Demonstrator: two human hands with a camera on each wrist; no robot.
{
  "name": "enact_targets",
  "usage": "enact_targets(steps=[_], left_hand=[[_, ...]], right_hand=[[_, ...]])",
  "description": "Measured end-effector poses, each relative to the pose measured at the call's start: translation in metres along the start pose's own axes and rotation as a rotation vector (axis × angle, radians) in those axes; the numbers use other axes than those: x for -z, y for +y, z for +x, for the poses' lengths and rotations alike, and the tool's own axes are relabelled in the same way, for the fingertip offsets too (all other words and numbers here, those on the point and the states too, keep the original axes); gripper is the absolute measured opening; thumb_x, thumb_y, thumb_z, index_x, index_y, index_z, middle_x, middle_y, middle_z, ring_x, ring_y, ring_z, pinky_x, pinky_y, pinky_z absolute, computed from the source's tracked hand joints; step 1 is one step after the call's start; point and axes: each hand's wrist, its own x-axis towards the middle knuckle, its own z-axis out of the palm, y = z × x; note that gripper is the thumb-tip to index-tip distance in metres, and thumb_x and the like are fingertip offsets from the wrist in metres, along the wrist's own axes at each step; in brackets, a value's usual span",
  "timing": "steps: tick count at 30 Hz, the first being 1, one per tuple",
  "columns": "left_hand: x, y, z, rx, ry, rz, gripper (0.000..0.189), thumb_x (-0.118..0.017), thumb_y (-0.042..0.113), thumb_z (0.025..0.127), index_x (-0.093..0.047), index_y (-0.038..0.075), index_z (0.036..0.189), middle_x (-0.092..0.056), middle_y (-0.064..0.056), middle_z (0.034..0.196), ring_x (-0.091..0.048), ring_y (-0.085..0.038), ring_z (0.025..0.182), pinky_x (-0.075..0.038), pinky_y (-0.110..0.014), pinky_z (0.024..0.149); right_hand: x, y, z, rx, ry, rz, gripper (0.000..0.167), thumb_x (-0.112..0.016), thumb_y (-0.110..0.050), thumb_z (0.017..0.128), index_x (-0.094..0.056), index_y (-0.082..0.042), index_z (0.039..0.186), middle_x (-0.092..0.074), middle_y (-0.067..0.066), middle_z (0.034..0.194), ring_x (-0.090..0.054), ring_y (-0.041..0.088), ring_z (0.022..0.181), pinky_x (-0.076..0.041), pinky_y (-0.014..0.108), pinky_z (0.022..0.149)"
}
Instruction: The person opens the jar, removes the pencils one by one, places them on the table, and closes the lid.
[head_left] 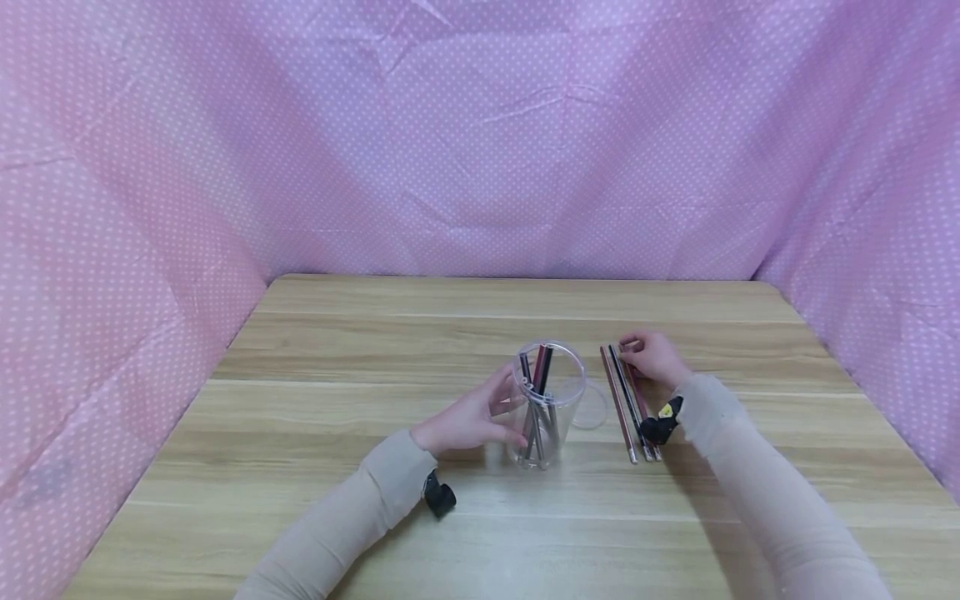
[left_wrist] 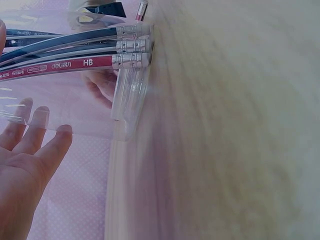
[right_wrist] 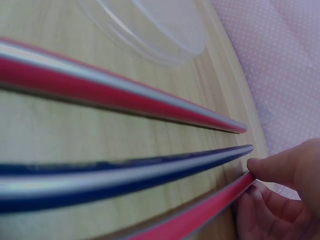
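Note:
A clear plastic cup [head_left: 566, 425] stands upright on the table, holding several dark pencils and a red one [left_wrist: 75, 66] with their eraser ends down. My left hand [head_left: 468, 418] holds the cup from its left side, thumb in front and fingers behind. To the cup's right, several red and dark pencils lie side by side. My right hand [head_left: 654, 357] is at their far ends. In the right wrist view, its thumb and fingers pinch the tip of the rightmost red pencil [right_wrist: 200, 212]. A dark blue pencil [right_wrist: 125, 177] and another red pencil [right_wrist: 110, 90] lie beside it.
A round clear lid [head_left: 590, 406] lies flat between the cup and the loose pencils. The wood-grain table [head_left: 300, 358] is enclosed at the back and sides by a pink dotted cloth [head_left: 480, 150].

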Motion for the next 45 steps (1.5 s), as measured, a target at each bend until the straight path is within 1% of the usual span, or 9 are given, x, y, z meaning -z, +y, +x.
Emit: enact_targets(steps=[9,16,24,28,30,35,40,42,45], left_hand=[[-0.002,0.000,-0.001,0.002,0.005,0.001,0.105,-0.074,-0.004,0.075,-0.010,0.032,0.151,-0.028,-0.010,0.154,-0.034,-0.030,0.139,-0.032,-0.043,0.115],[-0.003,0.001,-0.001,0.002,0.006,-0.002,0.105,-0.074,-0.004,0.075,-0.010,0.032,0.151,-0.028,-0.011,0.154,-0.034,-0.032,0.138,-0.032,-0.042,0.114],[-0.004,0.000,-0.001,0.008,0.010,0.006,0.106,-0.074,-0.002,0.075,-0.009,0.034,0.151,-0.030,-0.012,0.153,-0.036,-0.031,0.137,-0.033,-0.042,0.114],[-0.004,0.000,-0.001,0.002,0.009,0.004,0.106,-0.074,-0.003,0.075,-0.008,0.033,0.151,-0.030,-0.012,0.153,-0.036,-0.031,0.137,-0.032,-0.041,0.114],[-0.004,0.000,-0.001,0.000,0.009,0.004,0.107,-0.074,-0.003,0.075,-0.008,0.033,0.151,-0.030,-0.012,0.153,-0.036,-0.031,0.137,-0.032,-0.041,0.114],[-0.004,0.000,-0.001,0.001,0.008,0.001,0.107,-0.073,-0.005,0.075,-0.008,0.032,0.151,-0.030,-0.011,0.154,-0.035,-0.031,0.138,-0.032,-0.041,0.114],[-0.004,0.000,-0.001,0.000,0.008,0.005,0.105,-0.074,-0.004,0.075,-0.008,0.026,0.152,-0.030,-0.011,0.153,-0.035,-0.031,0.138,-0.033,-0.042,0.114],[-0.004,0.001,-0.001,-0.001,0.009,0.005,0.105,-0.074,-0.004,0.075,-0.008,0.026,0.152,-0.030,-0.011,0.153,-0.035,-0.032,0.138,-0.033,-0.042,0.114],[-0.004,0.000,-0.001,-0.001,0.012,0.003,0.105,-0.074,-0.004,0.075,-0.009,0.030,0.151,-0.030,-0.011,0.153,-0.035,-0.032,0.137,-0.033,-0.041,0.114]], right_hand=[[-0.001,-0.001,0.001,0.005,-0.009,-0.019,0.035,-0.054,-0.006,0.092,-0.050,0.009,0.123,-0.059,0.030,0.110,-0.062,0.021,0.082,-0.053,0.020,0.063],[0.006,0.000,-0.002,-0.005,-0.028,0.032,0.038,-0.052,-0.009,0.095,-0.046,0.010,0.127,-0.058,0.028,0.109,-0.063,0.019,0.081,-0.057,0.025,0.067],[0.015,-0.003,-0.005,0.042,0.026,-0.048,0.041,-0.055,-0.015,0.094,-0.048,0.009,0.126,-0.058,0.028,0.109,-0.061,0.024,0.083,-0.052,0.021,0.062],[0.016,-0.008,-0.009,0.036,0.012,0.000,0.041,-0.055,-0.014,0.094,-0.047,0.008,0.128,-0.056,0.028,0.112,-0.061,0.023,0.082,-0.055,0.024,0.065],[0.016,-0.011,-0.011,0.042,0.004,0.017,0.040,-0.055,-0.013,0.094,-0.048,0.008,0.127,-0.056,0.027,0.112,-0.061,0.021,0.078,-0.056,0.026,0.065],[0.011,-0.020,-0.016,0.092,-0.010,0.003,0.037,-0.053,-0.010,0.093,-0.050,0.008,0.125,-0.058,0.026,0.109,-0.060,0.019,0.076,-0.058,0.028,0.065],[0.009,-0.034,-0.024,0.143,-0.001,-0.005,0.035,-0.053,-0.010,0.093,-0.053,0.006,0.124,-0.059,0.024,0.107,-0.061,0.024,0.077,-0.058,0.031,0.063],[0.009,-0.039,-0.027,0.178,0.009,0.017,0.034,-0.054,-0.008,0.092,-0.053,0.008,0.123,-0.059,0.025,0.105,-0.062,0.027,0.076,-0.059,0.033,0.063],[0.011,-0.048,-0.031,0.234,0.023,0.059,0.032,-0.054,-0.005,0.092,-0.052,0.011,0.121,-0.058,0.026,0.102,-0.062,0.028,0.076,-0.060,0.036,0.064]])
